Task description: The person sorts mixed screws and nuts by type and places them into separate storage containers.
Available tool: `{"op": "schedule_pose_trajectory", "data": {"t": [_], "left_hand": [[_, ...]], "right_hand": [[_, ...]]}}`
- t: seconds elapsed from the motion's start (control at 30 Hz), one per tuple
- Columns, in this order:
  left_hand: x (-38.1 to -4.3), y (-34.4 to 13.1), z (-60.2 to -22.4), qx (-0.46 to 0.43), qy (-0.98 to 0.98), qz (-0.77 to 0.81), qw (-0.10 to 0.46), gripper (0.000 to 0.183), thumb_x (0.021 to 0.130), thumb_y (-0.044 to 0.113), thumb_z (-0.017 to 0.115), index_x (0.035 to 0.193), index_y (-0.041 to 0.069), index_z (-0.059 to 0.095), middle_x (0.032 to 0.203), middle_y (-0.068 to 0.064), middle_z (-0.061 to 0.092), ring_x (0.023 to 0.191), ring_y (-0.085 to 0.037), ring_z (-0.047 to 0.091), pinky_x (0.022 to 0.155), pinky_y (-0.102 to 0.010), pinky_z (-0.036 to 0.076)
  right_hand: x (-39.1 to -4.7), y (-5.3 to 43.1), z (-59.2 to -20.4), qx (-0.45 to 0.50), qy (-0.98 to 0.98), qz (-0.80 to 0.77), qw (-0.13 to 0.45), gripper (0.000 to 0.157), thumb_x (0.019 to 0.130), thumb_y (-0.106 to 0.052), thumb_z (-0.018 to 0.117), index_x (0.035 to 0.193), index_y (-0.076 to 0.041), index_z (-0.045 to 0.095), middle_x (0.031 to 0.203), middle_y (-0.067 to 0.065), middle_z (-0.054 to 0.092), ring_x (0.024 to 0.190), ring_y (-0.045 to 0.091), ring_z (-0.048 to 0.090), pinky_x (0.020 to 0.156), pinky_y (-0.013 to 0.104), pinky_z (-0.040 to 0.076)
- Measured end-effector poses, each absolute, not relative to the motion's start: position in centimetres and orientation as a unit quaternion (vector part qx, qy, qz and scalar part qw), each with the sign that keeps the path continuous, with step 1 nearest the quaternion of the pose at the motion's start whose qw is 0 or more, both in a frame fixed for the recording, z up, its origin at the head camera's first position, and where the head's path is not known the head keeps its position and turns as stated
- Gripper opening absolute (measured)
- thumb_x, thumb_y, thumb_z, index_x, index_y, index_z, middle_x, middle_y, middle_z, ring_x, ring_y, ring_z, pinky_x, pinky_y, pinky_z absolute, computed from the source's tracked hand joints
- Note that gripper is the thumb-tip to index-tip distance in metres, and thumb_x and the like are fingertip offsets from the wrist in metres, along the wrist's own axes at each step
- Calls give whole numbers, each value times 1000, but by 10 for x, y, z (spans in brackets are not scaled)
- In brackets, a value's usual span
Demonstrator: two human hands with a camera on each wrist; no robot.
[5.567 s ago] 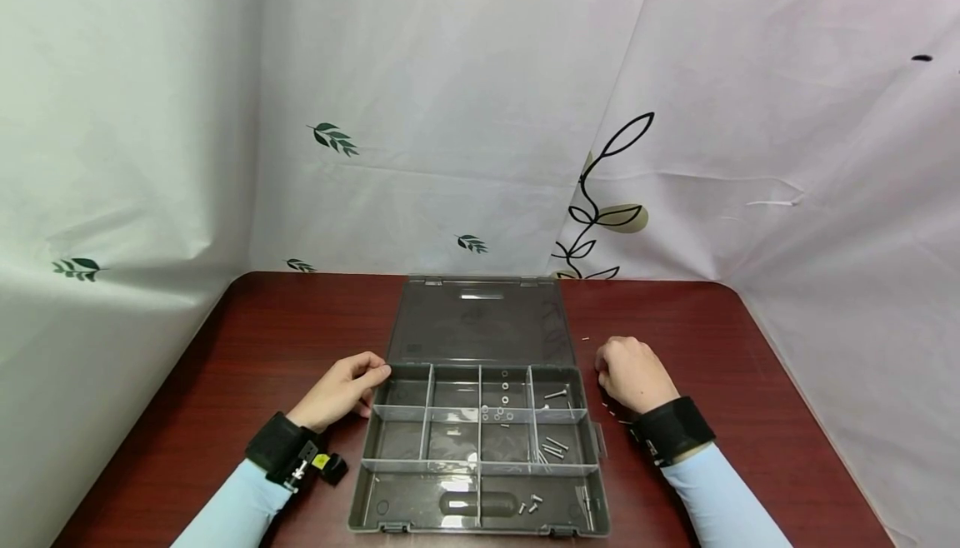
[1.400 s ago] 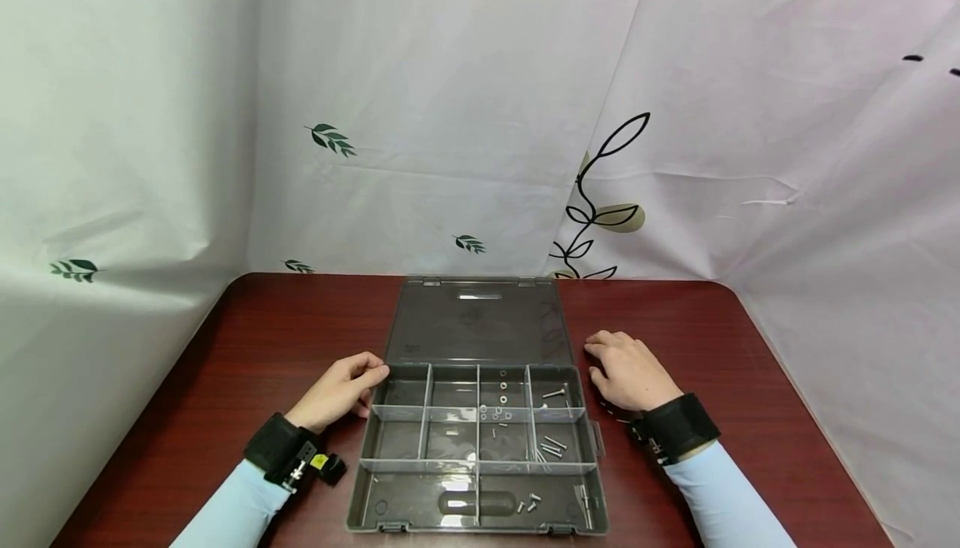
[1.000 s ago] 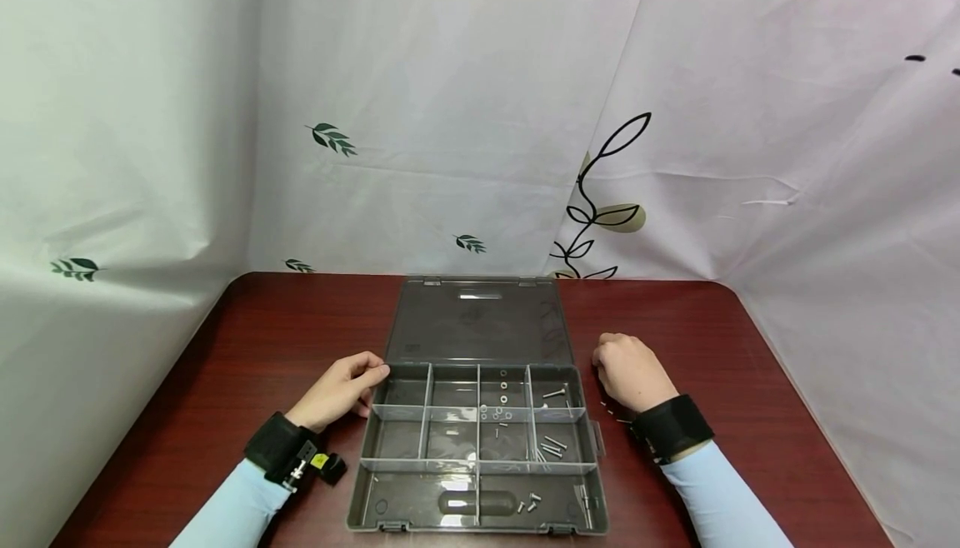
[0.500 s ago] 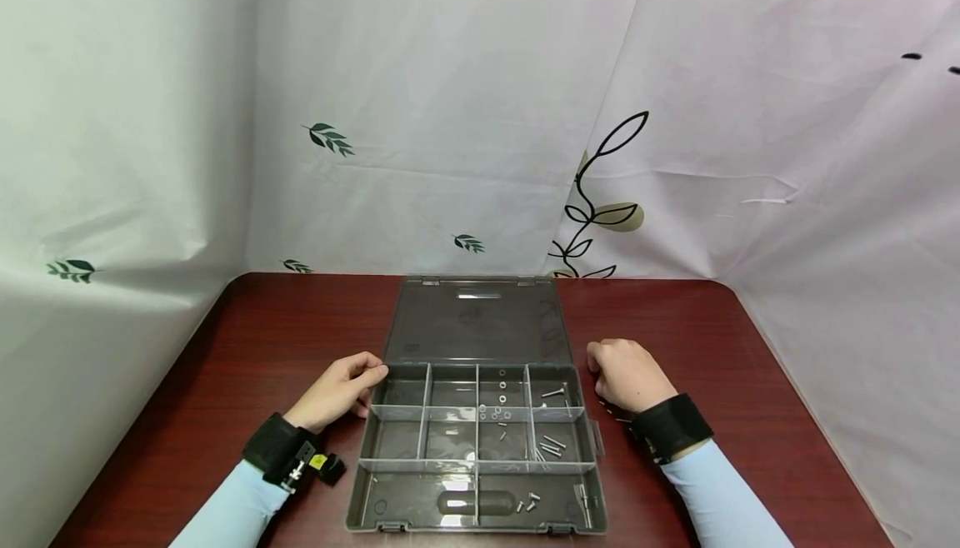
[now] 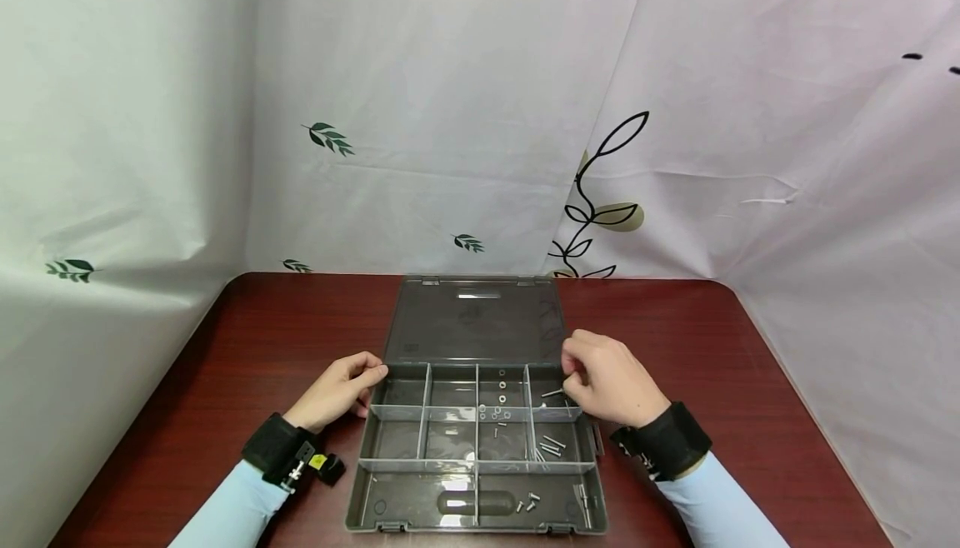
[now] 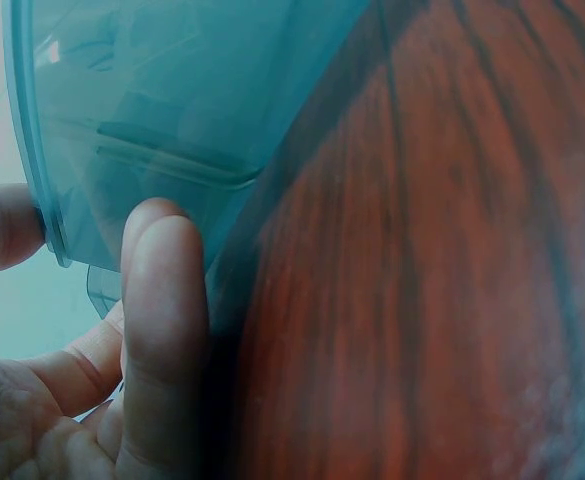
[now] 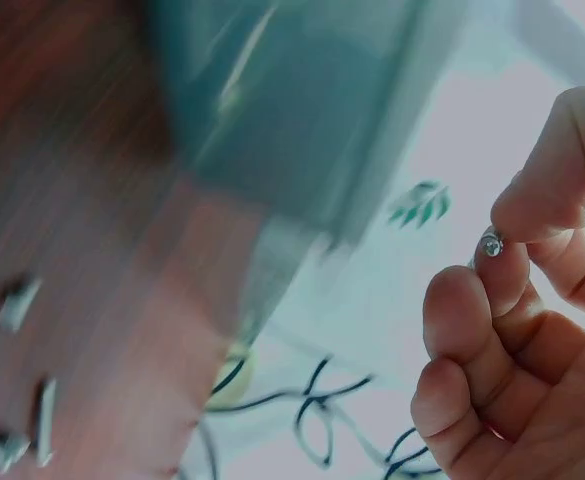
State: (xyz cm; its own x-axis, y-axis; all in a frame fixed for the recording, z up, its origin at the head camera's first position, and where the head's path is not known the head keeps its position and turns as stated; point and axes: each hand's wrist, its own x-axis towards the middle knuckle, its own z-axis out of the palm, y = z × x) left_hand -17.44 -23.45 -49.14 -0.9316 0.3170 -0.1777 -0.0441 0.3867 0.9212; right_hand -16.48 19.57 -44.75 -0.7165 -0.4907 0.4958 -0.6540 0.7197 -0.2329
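A grey see-through compartment box (image 5: 408,494) lies on the table with its lid folded back. My left hand (image 5: 337,390) grips its back left corner; in the left wrist view the thumb is at the rim and a finger lies against the side wall (image 6: 222,80). My right hand (image 5: 611,377) is over the box's back right corner, partly covering that compartment. Between thumb and index finger it pinches a small screw (image 7: 491,243), head showing in the right wrist view. Washers or nuts (image 5: 502,399), long screws (image 5: 551,448) and short screws (image 5: 532,501) lie in separate compartments.
The clear lid (image 5: 476,331) lies flat behind the box. Several loose screws (image 7: 44,420) lie on the table right of the box. A black wrist camera (image 5: 330,469) sticks out beside the left wrist. A white patterned cloth (image 5: 420,115) hangs behind the table.
My right hand has moved left from the table to above the box, pinching a screw. Since the oldest frame, a second small screw lies in the middle compartment. My left hand stays put.
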Motion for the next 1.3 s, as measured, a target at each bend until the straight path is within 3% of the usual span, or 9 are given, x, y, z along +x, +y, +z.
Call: {"op": "schedule_pose_trajectory", "data": {"t": [0.33,0.63,1.13,1.23,1.3], "left_hand": [[-175,-236,-494,86,817,545,166,51,98,45,57,119,-1,56,82,-12,51,64,-21,56,60,-38,56],[-176,-237,-497,91,822,538,165,51,98,47,55,118,0,57,81,-13,51,64,-25,57,60,-39,56],[-177,-238,-498,91,821,539,165,52,98,48,55,120,0,57,81,-13,51,64,-24,56,59,-39,56],[-177,-238,-498,93,821,539,164,52,98,48,55,119,0,57,81,-13,51,64,-24,56,60,-39,56],[-177,-238,-498,93,822,538,163,52,98,47,55,119,0,57,81,-13,51,64,-24,56,60,-39,56]], "right_hand": [[-137,161,-434,396,-871,220,192,31,65,0,58,75,-26,43,77,-14,32,64,3,30,57,20,29],[-124,156,-422,429,-856,231,173,31,70,1,59,79,-27,48,80,-14,39,67,0,33,60,16,32],[-112,145,-416,482,-808,279,191,36,65,4,63,83,-25,53,85,-16,43,75,-4,40,66,10,35],[-111,146,-416,483,-817,267,167,36,73,-6,69,102,-27,61,101,-17,51,89,-5,47,76,12,41],[-111,147,-415,483,-827,248,148,50,76,-17,74,124,-25,61,120,-14,53,106,-2,51,87,17,44]]}}
